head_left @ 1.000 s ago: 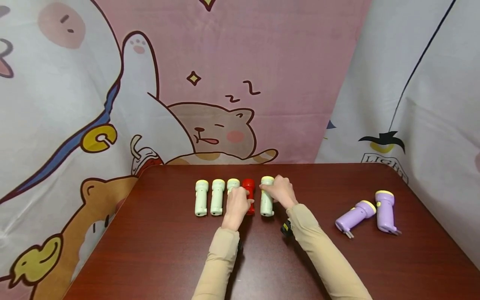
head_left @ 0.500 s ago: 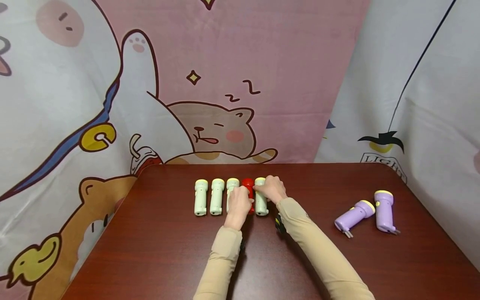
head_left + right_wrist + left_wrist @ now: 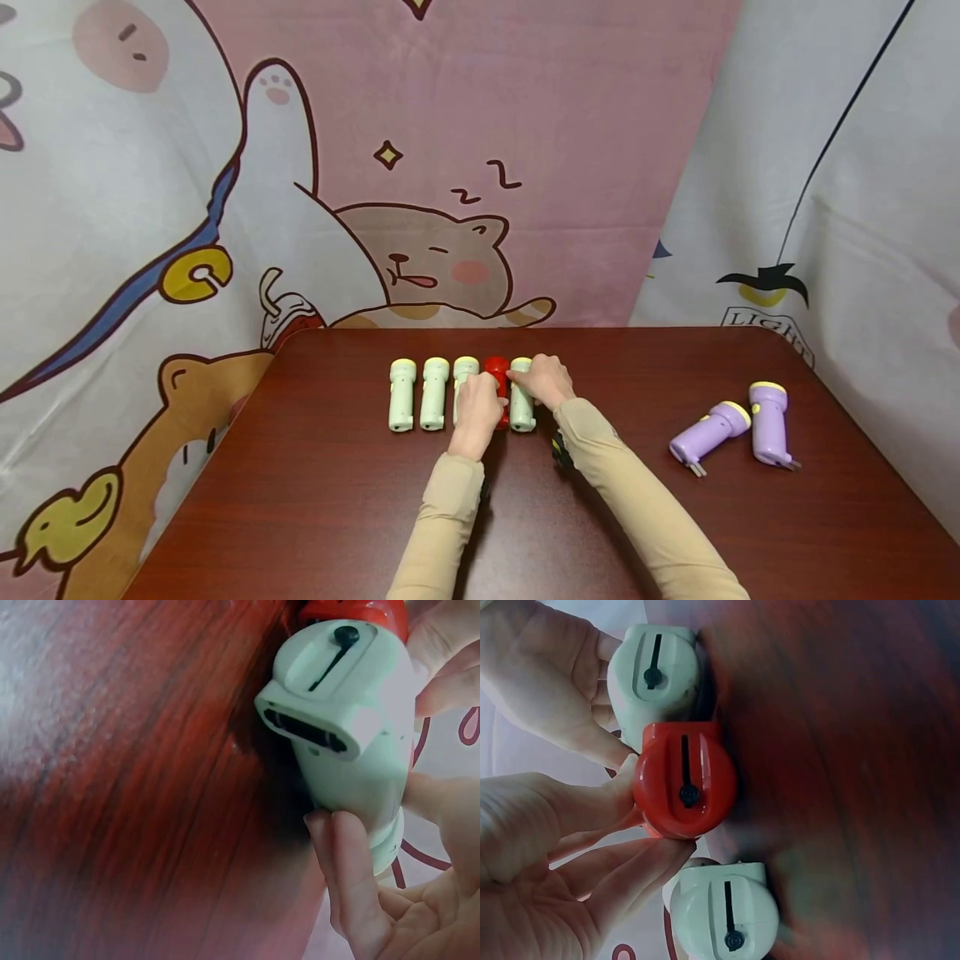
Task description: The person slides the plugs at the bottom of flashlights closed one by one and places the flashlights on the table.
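Note:
Between the thumb and fingers of my left hand [image 3: 480, 407] is a red flashlight [image 3: 686, 780], lying on the table in a row. My right hand [image 3: 546, 382] grips a pale green flashlight [image 3: 352, 742] just right of the red one; thumb and fingertips hold its sides. In the left wrist view these two flashlights sit side by side, right against each other. Left of the red one lies another pale green flashlight [image 3: 724, 911], partly hidden behind my left hand in the head view. All the heads point to the table's far edge.
Two more pale green flashlights [image 3: 433, 396] lie further left in the row. At the right of the brown table [image 3: 337, 517] are two purple flashlights [image 3: 711, 433] with plug prongs showing, one slanted. A printed cloth [image 3: 585, 167] hangs behind the table.
My right hand has slid its pale green flashlight left, up against the red one, mostly in the first half second. The left hand has stayed at the red flashlight.

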Available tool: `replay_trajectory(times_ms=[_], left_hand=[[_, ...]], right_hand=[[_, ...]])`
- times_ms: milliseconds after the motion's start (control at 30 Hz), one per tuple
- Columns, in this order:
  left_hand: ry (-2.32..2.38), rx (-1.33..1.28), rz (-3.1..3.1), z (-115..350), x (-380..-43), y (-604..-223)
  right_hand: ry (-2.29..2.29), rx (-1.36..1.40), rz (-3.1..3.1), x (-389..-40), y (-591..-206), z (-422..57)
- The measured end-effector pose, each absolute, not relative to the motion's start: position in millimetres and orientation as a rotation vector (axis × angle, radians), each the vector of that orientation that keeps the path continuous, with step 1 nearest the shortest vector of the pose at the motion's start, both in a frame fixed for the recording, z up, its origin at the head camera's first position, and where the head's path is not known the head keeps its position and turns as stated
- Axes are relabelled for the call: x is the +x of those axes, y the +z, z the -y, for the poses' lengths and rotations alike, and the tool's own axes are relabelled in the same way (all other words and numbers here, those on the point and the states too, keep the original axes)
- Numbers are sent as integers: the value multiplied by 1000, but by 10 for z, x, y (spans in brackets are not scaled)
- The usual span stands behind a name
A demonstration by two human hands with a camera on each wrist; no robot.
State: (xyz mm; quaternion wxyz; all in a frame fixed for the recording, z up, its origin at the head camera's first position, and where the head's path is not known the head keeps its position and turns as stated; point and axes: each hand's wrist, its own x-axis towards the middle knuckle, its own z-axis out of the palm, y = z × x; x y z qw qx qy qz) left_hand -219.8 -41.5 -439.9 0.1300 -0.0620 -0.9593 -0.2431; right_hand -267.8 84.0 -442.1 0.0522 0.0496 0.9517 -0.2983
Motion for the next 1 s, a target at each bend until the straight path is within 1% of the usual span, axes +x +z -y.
replay_trajectory(times_ms=[300,533,1000], left_hand=[[-677,-191,2802,406,-2195,-4396],[-672,-219,2776,408,-2190,-4406],[-683,-216,2763,417,-2169,-4398]], right_hand=[[-903,141,-2859,-2676,-4408,-901],[-832,115,-2891,-2606,-4359,-977],[-728,25,-3067,-2354,-4285,-1383]])
